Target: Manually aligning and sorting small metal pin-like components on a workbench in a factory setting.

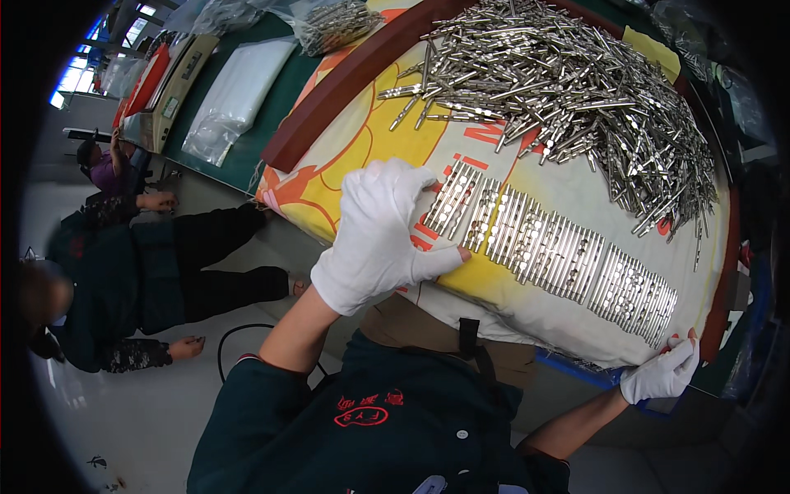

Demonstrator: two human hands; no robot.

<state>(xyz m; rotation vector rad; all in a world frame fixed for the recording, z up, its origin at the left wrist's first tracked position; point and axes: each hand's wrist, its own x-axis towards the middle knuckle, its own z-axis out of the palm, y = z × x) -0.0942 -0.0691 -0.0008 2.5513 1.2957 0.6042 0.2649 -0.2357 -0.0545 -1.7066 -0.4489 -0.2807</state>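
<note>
A long row of slim metal rods, laid side by side, runs across the patterned cloth in front of me. At the row's left end is my left hand, in a white glove with bare fingertips. Its thumb stretches away from the bent fingers, and nothing shows between them. Near the row's right end, by the cloth's near edge, my right hand wears a similar glove. Its fingers reach forward, slightly apart, with no object visible in them. Beyond the row lies a large loose heap of similar shiny rods.
A dark red wooden rail borders the cloth. Clear plastic bags lie on the green table at left, beside a beige weighing scale. Another bag of rods sits behind. A person is at my left.
</note>
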